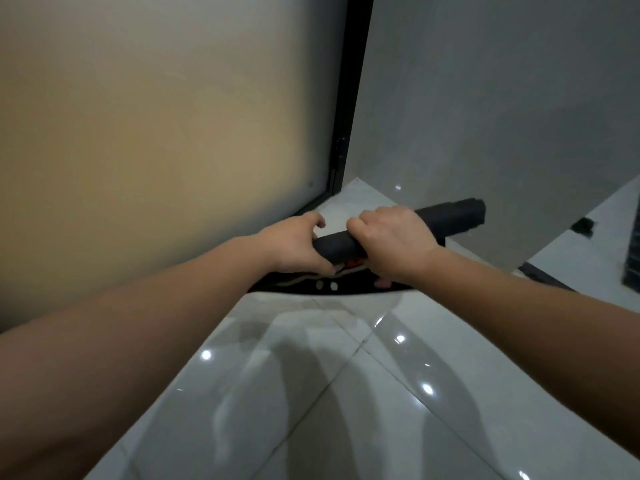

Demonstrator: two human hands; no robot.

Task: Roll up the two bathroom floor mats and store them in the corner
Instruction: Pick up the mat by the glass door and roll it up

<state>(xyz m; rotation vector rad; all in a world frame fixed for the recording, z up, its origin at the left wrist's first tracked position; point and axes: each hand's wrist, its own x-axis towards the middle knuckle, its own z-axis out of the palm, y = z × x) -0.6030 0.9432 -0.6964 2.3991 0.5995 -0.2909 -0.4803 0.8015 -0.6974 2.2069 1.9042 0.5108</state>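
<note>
Both my hands are on one dark rolled mat (pixel 446 220), a tight black tube lying roughly level and slanting up to the right, near the corner where the frosted glass panel (pixel 156 133) meets the grey wall (pixel 502 98). My left hand (pixel 294 245) cups the near left end of the roll, thumb side up, fingers curled under it. My right hand (pixel 391 242) is clamped over the top of the roll just beside the left one, knuckles up, fingers wrapped round and hidden beneath. Right end of the roll sticks out free past my right hand, toward the wall. Under the roll lies a flat dark piece with a curved near edge (pixel 325 287), some red and pale marks on it, two small light dots; can't tell if it is the unrolled tail of this mat or a second mat. Glossy pale floor tiles (pixel 346 393) reflect my forearms and ceiling lights. Black door frame (pixel 349 98) runs up the corner.
</note>
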